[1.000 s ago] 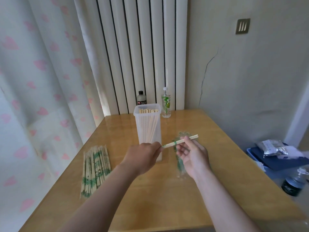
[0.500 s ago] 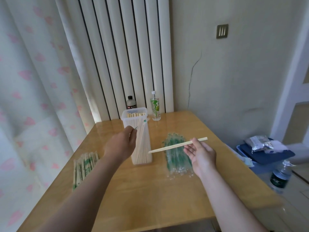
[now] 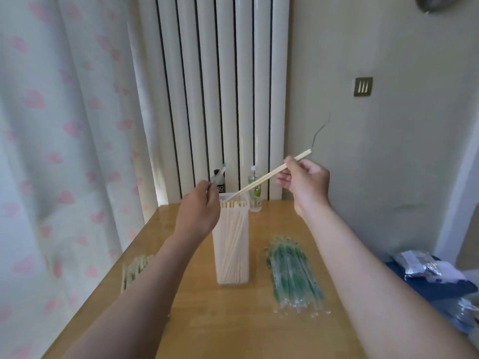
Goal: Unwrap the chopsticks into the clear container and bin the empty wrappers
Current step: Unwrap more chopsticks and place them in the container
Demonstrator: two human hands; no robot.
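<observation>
Right hand (image 3: 303,181) pinches a bare chopstick pair (image 3: 269,175), lower tip angled into the clear container (image 3: 231,255) mouth. Left hand (image 3: 201,211), beside the rim, pinches an empty wrapper (image 3: 219,174) sticking upward.

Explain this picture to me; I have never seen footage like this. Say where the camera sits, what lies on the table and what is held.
There is no machine here, only a person's two bare arms, filmed by a camera worn on the head and looking down. The right hand pinches a pair of chopsticks, their tips at the mouth of the clear container, which stands on the table. The left hand pinches a thin clear wrapper. A pile of wrappers lies right of the container, and a blurred bundle lies left.
</observation>
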